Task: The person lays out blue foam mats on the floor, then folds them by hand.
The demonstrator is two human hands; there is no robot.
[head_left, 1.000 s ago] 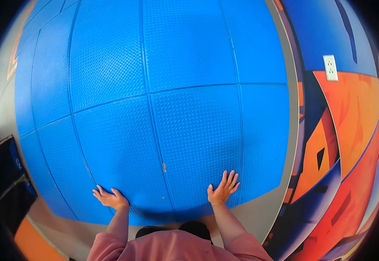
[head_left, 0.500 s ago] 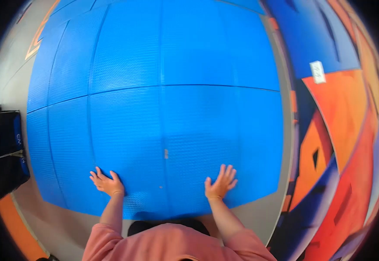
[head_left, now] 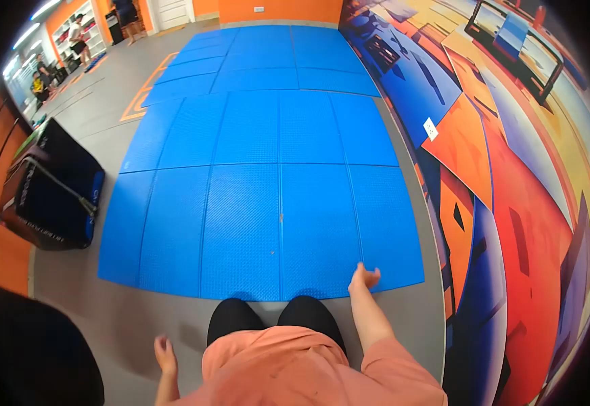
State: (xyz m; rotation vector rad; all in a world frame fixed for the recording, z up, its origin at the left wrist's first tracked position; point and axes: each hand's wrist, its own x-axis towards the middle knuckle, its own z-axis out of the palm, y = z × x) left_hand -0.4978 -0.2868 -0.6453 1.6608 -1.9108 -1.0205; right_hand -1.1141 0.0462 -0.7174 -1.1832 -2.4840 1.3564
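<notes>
My left hand (head_left: 165,353) hangs in the air over the grey floor, left of my body. Its fingers are loosely bent and slightly apart, with nothing in them. Farther forward on the other side, my right hand (head_left: 364,277) is raised over the near right part of the blue mat (head_left: 241,210). Its thumb and fingers are apart, a little blurred, and it holds nothing. Both hands appear clear of the mat. My knees in black trousers (head_left: 308,318) are at the mat's near edge, below a salmon-coloured shirt (head_left: 275,358).
A black soft box (head_left: 58,186) stands on the grey floor (head_left: 122,132) at the left. Along the right runs a wall with a colourful mural (head_left: 474,155), carrying a white outlet (head_left: 430,129) and a black rack (head_left: 545,68). Several people (head_left: 78,37) are far back left.
Both hands have come up off the mat, where they lay with spread fingers. My left hand drew back beside my body. The view has tipped up, showing the far wall and people.
</notes>
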